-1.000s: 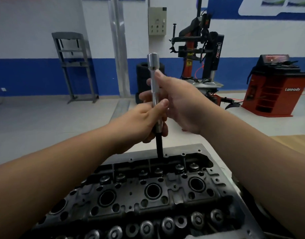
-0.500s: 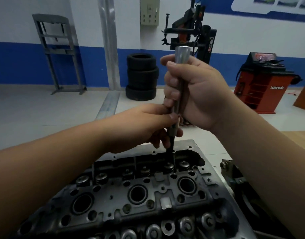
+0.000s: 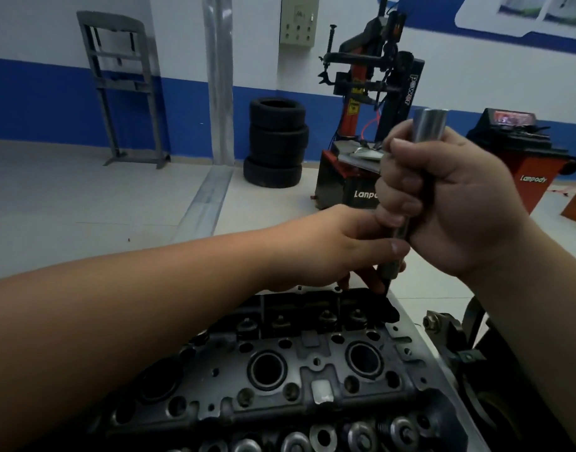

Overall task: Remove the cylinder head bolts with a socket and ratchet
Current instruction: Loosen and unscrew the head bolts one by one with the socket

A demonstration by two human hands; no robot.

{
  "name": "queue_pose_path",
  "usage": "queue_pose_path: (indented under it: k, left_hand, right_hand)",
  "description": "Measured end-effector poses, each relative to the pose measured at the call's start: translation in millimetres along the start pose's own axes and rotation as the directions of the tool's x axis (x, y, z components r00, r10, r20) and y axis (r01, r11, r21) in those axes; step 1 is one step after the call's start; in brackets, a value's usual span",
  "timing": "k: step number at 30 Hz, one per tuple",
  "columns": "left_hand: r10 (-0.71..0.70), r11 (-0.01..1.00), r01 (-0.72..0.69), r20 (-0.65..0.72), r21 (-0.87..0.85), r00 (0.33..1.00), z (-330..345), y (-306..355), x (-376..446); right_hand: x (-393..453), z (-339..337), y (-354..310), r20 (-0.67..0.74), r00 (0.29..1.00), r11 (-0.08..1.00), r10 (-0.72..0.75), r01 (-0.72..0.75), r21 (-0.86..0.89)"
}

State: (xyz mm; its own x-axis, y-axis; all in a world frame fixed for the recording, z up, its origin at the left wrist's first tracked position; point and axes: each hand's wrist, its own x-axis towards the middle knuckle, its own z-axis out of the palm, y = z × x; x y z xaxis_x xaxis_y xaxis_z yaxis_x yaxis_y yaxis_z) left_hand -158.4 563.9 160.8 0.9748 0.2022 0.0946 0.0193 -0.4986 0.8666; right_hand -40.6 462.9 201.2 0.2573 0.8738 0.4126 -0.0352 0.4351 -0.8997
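Up front, the right hand (image 3: 456, 203) is wrapped around the upper part of a long metal tool (image 3: 428, 128), fingers (image 3: 402, 187) curled tight against its shaft, and the tool's silver socket-like top sticks out above the fist. Tilted a little, the tool runs down toward the far right corner of the cylinder head (image 3: 312, 363), where its dark lower end meets the casting; the exact contact point is hidden in shadow. The left hand (image 3: 342, 246) reaches in from the left and holds the shaft lower down, thumb (image 3: 396, 246) pressed against the metal, the other fingers curled behind it and partly hidden. No bolt can be made out at the tool's tip.

The head lies on a pale bench (image 3: 420, 334), with round bores along its middle, a row of valve springs (image 3: 361, 433) at its near edge and smaller valve gear along the far edge. A dark bracket (image 3: 443, 327) with a nut sits just right of the bench. Behind, well apart, stand three stacked tyres (image 3: 275, 141), a tyre changer (image 3: 371, 102), a red balancer (image 3: 521, 158) and a grey rack (image 3: 120, 86) against the blue and white wall
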Motion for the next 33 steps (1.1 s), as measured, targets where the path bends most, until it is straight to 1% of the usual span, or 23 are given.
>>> queue_pose_path:
  k: [3, 5, 8, 12, 13, 16, 18, 20, 27, 31, 33]
  left_hand:
    - [0.035, 0.999, -0.035, 0.004, 0.016, 0.999, -2.1, 0.9, 1.3]
    - [0.019, 0.998, -0.021, 0.028, 0.051, 0.999, -5.3, 2.9, 0.6]
    - [-0.062, 0.98, 0.054, 0.038, 0.191, 0.997, -24.3, 4.4, -8.3]
    - [-0.159, 0.957, 0.169, -0.061, 0.234, 0.985, -70.2, -5.3, -35.9]
    - [-0.192, 0.951, 0.201, -0.062, 0.234, 0.979, -80.0, -9.5, -44.1]
    - [-0.27, 0.931, 0.249, 0.042, 0.267, 0.962, -93.3, -18.9, -66.1]
    - [-0.3, 0.908, 0.242, 0.126, 0.342, 0.946, -93.5, -22.9, -76.3]
    - [-0.32, 0.887, 0.233, 0.168, 0.398, 0.932, -92.7, -24.9, -83.5]
    - [-0.342, 0.868, 0.222, 0.21, 0.443, 0.916, -85.7, -13.5, -87.9]
    - [-0.443, 0.805, 0.306, 0.173, 0.508, 0.879, -100.4, -13.1, -106.4]
    - [-0.478, 0.784, 0.328, 0.175, 0.526, 0.861, -104.7, -18.4, -116.3]
  right_hand:
    - [-3.1, 0.5, -1.4, -0.008, 1.0, 1.0, -0.014, 0.015, 0.015]
    - [-5.0, 2.5, -1.3, -0.019, 1.0, 1.0, -0.017, 0.018, 0.009]
    - [-6.5, 8.0, -0.6, -0.03, 0.999, 0.999, -0.031, 0.03, -0.024]
    - [-5.2, 15.1, -0.8, -0.077, 0.995, 0.991, -0.07, 0.061, -0.118]
    - [-5.0, 16.2, -0.9, -0.083, 0.994, 0.989, -0.075, 0.064, -0.133]
    - [-6.2, 18.3, -0.2, -0.082, 0.994, 0.989, -0.067, 0.056, -0.135]
    - [-7.8, 18.9, 0.0, -0.085, 0.994, 0.991, -0.061, 0.05, -0.123]
    - [-8.1, 18.7, -0.5, -0.096, 0.994, 0.992, -0.057, 0.045, -0.118]
    - [-7.1, 16.8, -0.7, -0.102, 0.994, 0.992, -0.048, 0.035, -0.124]
    - [-3.8, 14.3, 2.5, -0.121, 0.991, 0.989, -0.06, 0.043, -0.138]
    - [-1.6, 13.7, 5.3, -0.146, 0.987, 0.99, -0.064, 0.044, -0.137]
